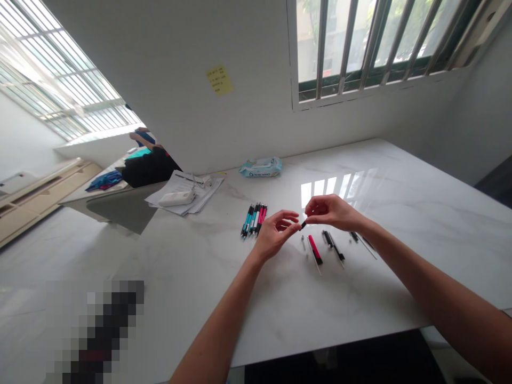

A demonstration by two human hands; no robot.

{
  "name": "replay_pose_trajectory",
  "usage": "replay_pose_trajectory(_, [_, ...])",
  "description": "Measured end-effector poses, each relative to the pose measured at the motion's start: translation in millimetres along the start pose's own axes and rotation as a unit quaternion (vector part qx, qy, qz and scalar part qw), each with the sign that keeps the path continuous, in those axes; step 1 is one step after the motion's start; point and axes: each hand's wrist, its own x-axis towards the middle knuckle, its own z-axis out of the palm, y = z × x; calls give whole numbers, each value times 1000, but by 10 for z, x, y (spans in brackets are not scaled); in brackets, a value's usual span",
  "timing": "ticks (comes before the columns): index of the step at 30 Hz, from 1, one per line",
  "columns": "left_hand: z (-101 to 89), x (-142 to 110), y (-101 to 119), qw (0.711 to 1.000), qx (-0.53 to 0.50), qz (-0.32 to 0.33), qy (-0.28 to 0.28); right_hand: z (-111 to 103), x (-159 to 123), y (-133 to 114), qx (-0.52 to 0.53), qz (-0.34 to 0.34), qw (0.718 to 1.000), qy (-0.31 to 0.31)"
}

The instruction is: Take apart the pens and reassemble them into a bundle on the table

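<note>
Filling most of the view, a white marble table (404, 224) stands against a white wall (168, 69), with a barred window (372, 48) above it on the right and a slanted, slatted skylight (60, 80) at upper left. Off the table's far left corner lies a heap of dark fabric (148, 166), with a blue cloth (106, 181) beside it. A pixelated, blurred patch (94, 330) hides part of the lower left.

A yellow sticky note (220, 80) with handwriting clings to the wall. On the table's far side lie loose papers (202, 194) with a white oblong object (176, 199) on top, and a pack of wet wipes (260, 167) sits just to their right.

Nearer the person, a row of teal and red pens (254, 220) lies side by side, just left of the left hand (276, 233). Below the right hand (332, 212), pen parts are spread apart on the marble: a red barrel (314, 249) with a thin rod beside it, black pen pieces (332, 245), and a further black piece with a long thin rod (362, 240). A tiny metal tip (303, 242) lies near them.

Both hands are raised over the table, close together. The right fingertips pinch a small black pen part (303, 224), whose end sits at the left fingertips (296, 228); whether the left hand grips it, I cannot tell.
</note>
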Motion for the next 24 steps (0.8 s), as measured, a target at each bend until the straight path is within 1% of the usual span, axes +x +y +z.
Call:
replay_pose_trajectory(2, [20,-13,-23,1000,-15,-8,-20,93,10,9,31,-7,999,11])
replay_pose_trajectory(4, [27,-13,-67,999,-24,-11,-25,156,17,25,38,-10,999,13])
replay_pose_trajectory(6, [18,1,-113,1000,-15,-12,-14,174,19,48,11,-18,999,25])
replay_pose_trajectory(8, [-5,21,-146,1000,13,-9,15,168,15,75,-62,-26,997,38])
replay_pose_trajectory(9, [-19,31,-157,999,27,-8,34,167,11,91,-108,-26,993,32])
replay_pose_trajectory(11, [-46,47,-168,997,47,-10,68,185,4,125,-188,-20,982,-13])
replay_pose_trajectory(13, [-66,57,-174,994,54,-16,91,227,1,159,-231,-13,971,-60])
replay_pose_trajectory(15, [-76,61,-178,993,60,-18,103,270,4,186,-251,-12,965,-74])
replay_pose_trajectory(18, [-79,63,-186,991,67,-12,112,275,12,200,-242,-22,969,-45])
replay_pose_trajectory(22, [-74,61,-184,989,74,1,127,194,21,189,-182,-33,982,43])
replay_pose_trajectory(24, [-68,56,-173,988,84,14,132,168,30,185,-146,-43,986,67])
